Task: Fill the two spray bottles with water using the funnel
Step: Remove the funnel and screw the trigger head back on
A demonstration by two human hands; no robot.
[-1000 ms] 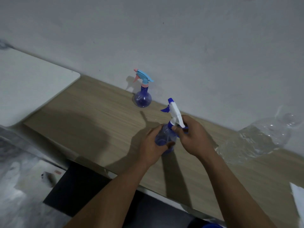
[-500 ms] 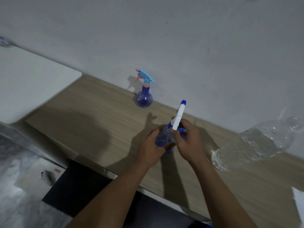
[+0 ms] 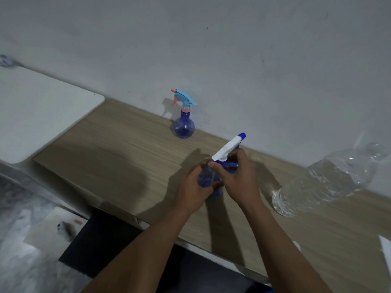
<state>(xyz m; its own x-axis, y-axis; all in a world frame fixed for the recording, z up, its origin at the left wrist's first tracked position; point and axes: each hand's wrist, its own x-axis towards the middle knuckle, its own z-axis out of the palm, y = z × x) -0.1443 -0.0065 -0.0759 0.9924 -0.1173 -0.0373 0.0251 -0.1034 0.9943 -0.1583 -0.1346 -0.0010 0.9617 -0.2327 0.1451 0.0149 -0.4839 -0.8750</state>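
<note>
My left hand (image 3: 193, 188) grips the round blue body of a spray bottle (image 3: 206, 178) standing on the wooden table (image 3: 118, 149). My right hand (image 3: 238, 178) pinches the blue collar under its white spray head (image 3: 229, 148), whose blue nozzle points up and to the right. A second blue spray bottle (image 3: 183, 126) with a light-blue and pink head stands upright at the wall, behind and left of my hands. No funnel shows in view.
A large clear plastic water bottle (image 3: 325, 176) lies tilted against the wall at the right. A white board (image 3: 38, 115) adjoins the table's left end. A white sheet corner (image 3: 386, 248) shows at the right edge. The floor lies below the table's front edge.
The white spray head has turned: its nozzle pointed left and up a second ago, now it points up and right. My right hand has twisted with it; my left hand stays on the body.
</note>
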